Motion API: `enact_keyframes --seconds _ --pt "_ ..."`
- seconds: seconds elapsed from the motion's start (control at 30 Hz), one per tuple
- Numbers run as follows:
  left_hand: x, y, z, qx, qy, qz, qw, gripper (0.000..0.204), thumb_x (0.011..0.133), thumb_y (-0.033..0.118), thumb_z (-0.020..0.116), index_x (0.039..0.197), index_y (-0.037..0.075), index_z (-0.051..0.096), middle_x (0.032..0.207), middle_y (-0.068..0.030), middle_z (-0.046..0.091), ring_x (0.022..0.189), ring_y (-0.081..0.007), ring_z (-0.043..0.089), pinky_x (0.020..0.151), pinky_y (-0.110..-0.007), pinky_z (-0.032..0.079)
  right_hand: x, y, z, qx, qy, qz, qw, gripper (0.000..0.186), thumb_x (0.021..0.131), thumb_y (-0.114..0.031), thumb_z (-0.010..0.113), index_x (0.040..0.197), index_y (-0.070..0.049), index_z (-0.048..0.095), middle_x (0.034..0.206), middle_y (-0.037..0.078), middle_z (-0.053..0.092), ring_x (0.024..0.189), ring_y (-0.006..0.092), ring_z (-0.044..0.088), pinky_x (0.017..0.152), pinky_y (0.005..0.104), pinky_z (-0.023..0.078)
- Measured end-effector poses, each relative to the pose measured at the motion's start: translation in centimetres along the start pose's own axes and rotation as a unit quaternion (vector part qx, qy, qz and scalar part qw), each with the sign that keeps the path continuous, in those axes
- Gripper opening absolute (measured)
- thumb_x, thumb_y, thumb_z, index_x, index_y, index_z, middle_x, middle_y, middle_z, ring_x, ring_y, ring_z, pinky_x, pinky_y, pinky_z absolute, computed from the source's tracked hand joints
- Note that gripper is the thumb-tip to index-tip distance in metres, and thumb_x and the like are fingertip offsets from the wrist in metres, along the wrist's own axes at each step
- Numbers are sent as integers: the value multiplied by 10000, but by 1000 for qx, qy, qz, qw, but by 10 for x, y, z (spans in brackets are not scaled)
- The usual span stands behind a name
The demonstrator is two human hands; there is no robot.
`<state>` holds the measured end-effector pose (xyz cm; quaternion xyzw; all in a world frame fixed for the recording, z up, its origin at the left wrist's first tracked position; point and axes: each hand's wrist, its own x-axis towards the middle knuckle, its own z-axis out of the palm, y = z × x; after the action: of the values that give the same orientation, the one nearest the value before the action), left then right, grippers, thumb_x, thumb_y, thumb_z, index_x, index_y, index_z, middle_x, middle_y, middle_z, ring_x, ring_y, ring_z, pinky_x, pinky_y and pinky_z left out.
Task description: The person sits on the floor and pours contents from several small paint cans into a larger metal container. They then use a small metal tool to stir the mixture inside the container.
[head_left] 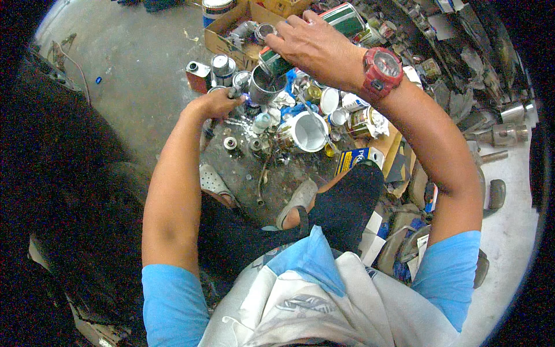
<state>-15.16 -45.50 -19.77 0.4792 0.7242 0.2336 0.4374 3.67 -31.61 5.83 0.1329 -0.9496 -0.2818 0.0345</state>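
Observation:
My right hand (312,49) grips a green rectangular tin (341,20), tilted with its lower end over a grey metal cup (266,87); whether liquid flows is unclear. My left hand (219,104) is closed round what looks like a spray gun (234,92) attached to that cup. Around them on the floor stand a grey-topped can (222,66), a red-sided tin (198,81), an open white bucket (306,132), small bottles (230,143) and crumpled paper and blue scraps among several other cans and lids.
A cardboard box (231,49) holding cans sits at the back. Blue-and-yellow packaging (355,162) lies beside my knee. Dense clutter (439,52) lines the right, with a pale panel (509,220). A dark bulky shape (69,150) borders the left. My feet are in light clogs.

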Motion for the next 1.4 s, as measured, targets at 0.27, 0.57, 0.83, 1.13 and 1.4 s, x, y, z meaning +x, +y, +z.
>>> enact_keyframes --seconds 0.27,0.57,0.83,1.13,1.4 --pt "4 -7 0 35 6 2 999 753 1008 651 621 1382 -2 613 1151 -199 739 949 -307 721 835 -462 577 -1 -1 13 1 48 -10 999 242 961 -170 604 1189 -87 616 1063 116 650 1041 290 662 880 465 494" --pt "-7 -1 0 1 8 9 1000 639 1028 582 632 1356 34 654 938 -160 744 806 -268 709 732 -467 557 0 -1 11 8 -17 20 1000 524 915 -135 686 1407 -75 513 1145 123 615 1081 290 668 919 430 524" --pt "-6 2 -3 7 4 4 1000 659 1020 587 643 1374 32 657 995 -157 755 855 -267 698 797 -452 550 6 -5 1 13 -90 69 993 779 853 -168 792 1542 -85 436 1106 123 649 1030 299 705 757 413 606" --pt "0 -3 -6 5 -31 -14 999 792 1003 666 617 1415 -11 599 1203 -202 727 1028 -313 705 909 -461 550 8 -8 0 -3 -73 25 997 485 903 -89 679 1362 -61 527 1123 140 657 1067 312 695 870 428 565" --pt "4 -16 2 -1 -6 -3 1000 697 1023 625 604 1381 29 653 1067 -203 768 953 -336 736 863 -488 555 6 -9 -10 -9 -100 34 994 418 928 -75 625 1338 -83 540 1119 136 643 1065 304 680 907 429 531"
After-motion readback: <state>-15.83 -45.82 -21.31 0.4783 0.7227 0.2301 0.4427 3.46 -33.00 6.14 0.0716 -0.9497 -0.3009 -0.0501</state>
